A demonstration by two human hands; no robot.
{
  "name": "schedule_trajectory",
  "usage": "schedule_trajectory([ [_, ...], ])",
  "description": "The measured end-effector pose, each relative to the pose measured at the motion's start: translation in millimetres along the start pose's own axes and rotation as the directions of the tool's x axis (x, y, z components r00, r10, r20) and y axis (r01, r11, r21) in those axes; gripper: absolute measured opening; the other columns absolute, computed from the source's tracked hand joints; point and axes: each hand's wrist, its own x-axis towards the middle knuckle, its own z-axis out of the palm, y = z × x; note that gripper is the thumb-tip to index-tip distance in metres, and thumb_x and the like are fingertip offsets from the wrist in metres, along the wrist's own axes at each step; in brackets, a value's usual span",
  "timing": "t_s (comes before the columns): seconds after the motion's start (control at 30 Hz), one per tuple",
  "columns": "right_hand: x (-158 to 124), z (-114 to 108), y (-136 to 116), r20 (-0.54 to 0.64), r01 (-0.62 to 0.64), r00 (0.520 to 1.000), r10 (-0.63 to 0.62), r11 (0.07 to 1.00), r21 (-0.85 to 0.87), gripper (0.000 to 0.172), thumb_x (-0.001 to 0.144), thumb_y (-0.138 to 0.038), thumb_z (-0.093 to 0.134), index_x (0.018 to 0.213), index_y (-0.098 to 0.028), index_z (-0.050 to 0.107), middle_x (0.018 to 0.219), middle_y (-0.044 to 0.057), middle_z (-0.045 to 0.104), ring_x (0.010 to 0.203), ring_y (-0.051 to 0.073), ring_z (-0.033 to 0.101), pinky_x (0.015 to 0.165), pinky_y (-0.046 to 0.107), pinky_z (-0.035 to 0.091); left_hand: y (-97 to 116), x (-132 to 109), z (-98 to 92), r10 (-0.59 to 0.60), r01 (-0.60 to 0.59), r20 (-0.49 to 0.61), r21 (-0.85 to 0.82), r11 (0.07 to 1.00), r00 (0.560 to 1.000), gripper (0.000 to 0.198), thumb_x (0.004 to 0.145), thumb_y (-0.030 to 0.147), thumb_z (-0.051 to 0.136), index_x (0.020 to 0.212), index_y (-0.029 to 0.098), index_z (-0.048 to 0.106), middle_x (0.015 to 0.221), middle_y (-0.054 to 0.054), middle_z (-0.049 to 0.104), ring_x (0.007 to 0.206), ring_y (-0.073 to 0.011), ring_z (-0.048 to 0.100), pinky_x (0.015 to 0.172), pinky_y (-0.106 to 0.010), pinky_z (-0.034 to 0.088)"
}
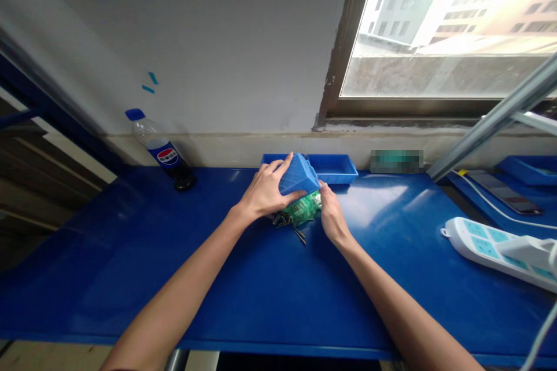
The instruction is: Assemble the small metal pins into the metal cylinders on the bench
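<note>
My left hand (270,188) is wrapped round a small blue plastic bin (299,175). The bin is tipped over, its ribbed underside facing up, above a crinkled green plastic bag (302,208). My right hand (333,211) is closed at the bag's right edge, beside the bin's lower corner; its fingertips are partly hidden. Several thin dark and brass-coloured pieces, like long screws (300,236), lie on the table by the bag. What is inside the tipped bin cannot be seen.
Behind my hands, blue bins (333,169) stand along the wall. A cola bottle (167,153) is at the back left of the blue table (130,255). To the right are a white power strip (483,243), a phone (500,191) and a metal ladder-like frame (487,127).
</note>
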Motion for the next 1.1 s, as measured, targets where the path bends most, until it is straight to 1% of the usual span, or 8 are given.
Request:
schedule_trajectory([
  [0.1, -6.3, 7.3, 1.5, -0.021, 0.001, 1.0, -0.007, 0.964, -0.265, 0.063, 0.106, -0.058, 0.02, 0.147, -0.026, 0.056, 0.16, 0.011, 0.046, 0.151, 0.033, 0.033, 0.12, 0.062, 0.027, -10.3, -9.6, 2.4, -0.056, 0.055, -0.075, -0.024, 0.998, 0.996, 0.096, 0.086, 0.066, 0.065, 0.164, 0.025, 0.027, 0.151, -0.015, 0.051, 0.135, -0.036, 0.049, 0.116, -0.052, 0.039],
  [0.17, -11.0, 11.3, -0.5, 0.018, 0.06, 0.998, -0.058, 0.907, -0.416, 0.056, 0.107, -0.054, 0.026, 0.15, -0.031, 0.053, 0.162, 0.009, 0.043, 0.153, 0.037, 0.027, 0.118, 0.067, 0.024, -15.5, -16.4, 5.1, -0.101, 0.097, -0.122, -0.038, 0.994, 0.987, 0.096, 0.087, 0.067, 0.063, 0.164, 0.025, 0.025, 0.151, -0.016, 0.05, 0.135, -0.0358, 0.049, 0.115, -0.053, 0.04],
  [0.37, -17.9, 11.6, -12.9, -0.013, 0.166, 0.976, -0.216, 0.787, -0.595, 0.048, 0.105, -0.048, 0.041, 0.151, -0.036, 0.052, 0.156, 0.008, 0.051, 0.154, 0.045, 0.017, 0.113, 0.075, 0.019, -21.8, -32.1, 7.6, -0.209, 0.194, -0.24, -0.083, 0.977, 0.948, 0.09, 0.093, 0.065, 0.057, 0.165, 0.027, 0.021, 0.152, -0.015, 0.047, 0.135, -0.0355, 0.047, 0.116, -0.054, 0.04],
  [0.53, -13.9, 6.2, -14.7, 0.005, 0.214, 0.968, -0.252, 0.811, -0.544, 0.051, 0.106, -0.045, 0.039, 0.154, -0.03, 0.048, 0.155, 0.008, 0.053, 0.153, 0.039, 0.026, 0.117, 0.064, 0.027, -29.3, -40.9, 3.7, -0.302, 0.268, -0.31, -0.147, 0.952, 0.901, 0.083, 0.095, 0.063, 0.054, 0.164, 0.027, 0.025, 0.146, -0.015, 0.052, 0.133, -0.0349, 0.051, 0.116, -0.052, 0.04],
  [0.67, -10.2, 4.1, -11.0, 0.003, 0.244, 0.961, -0.276, 0.845, -0.476, 0.05, 0.106, -0.045, 0.038, 0.151, -0.027, 0.051, 0.156, 0.008, 0.052, 0.151, 0.034, 0.033, 0.118, 0.059, 0.031, -37.1, -49.3, 6.2, -0.389, 0.307, -0.386, -0.258, 0.916, 0.837, 0.08, 0.097, 0.062, 0.051, 0.164, 0.027, 0.025, 0.145, -0.015, 0.053, 0.136, -0.0333, 0.051, 0.117, -0.05, 0.04],
  [0.77, -8.7, 3.6, -10.3, -0.017, 0.266, 0.953, -0.304, 0.857, -0.442, 0.05, 0.106, -0.044, 0.039, 0.15, -0.025, 0.052, 0.157, 0.009, 0.051, 0.149, 0.031, 0.037, 0.119, 0.057, 0.032, -38.6, -53.6, 9.2, -0.419, 0.288, -0.446, -0.332, 0.898, 0.791, 0.075, 0.1, 0.06, 0.046, 0.164, 0.027, 0.024, 0.152, -0.014, 0.051, 0.141, -0.032, 0.048, 0.119, -0.049, 0.038],
  [0.93, -6.8, 5.1, -10.1, -0.018, 0.289, 0.945, -0.327, 0.858, -0.424, 0.047, 0.105, -0.041, 0.041, 0.147, -0.025, 0.054, 0.154, 0.01, 0.054, 0.147, 0.03, 0.04, 0.119, 0.055, 0.033, -36.1, -52.8, 10.6, -0.451, 0.235, -0.463, -0.452, 0.861, 0.763, 0.071, 0.101, 0.062, 0.044, 0.16, 0.025, 0.032, 0.154, -0.012, 0.051, 0.145, -0.0297, 0.046, 0.123, -0.045, 0.034],
  [1.1, -5.4, 5.3, -11.8, -0.021, 0.336, 0.928, -0.371, 0.862, -0.38, 0.045, 0.104, -0.041, 0.044, 0.145, -0.027, 0.056, 0.152, 0.009, 0.056, 0.144, 0.03, 0.043, 0.118, 0.054, 0.035, -40.6, -52.4, 9.4, -0.567, 0.227, -0.48, -0.595, 0.771, 0.67, 0.071, 0.1, 0.068, 0.038, 0.153, 0.021, 0.045, 0.15, -0.012, 0.056, 0.147, -0.0278, 0.045, 0.125, -0.04, 0.031],
])
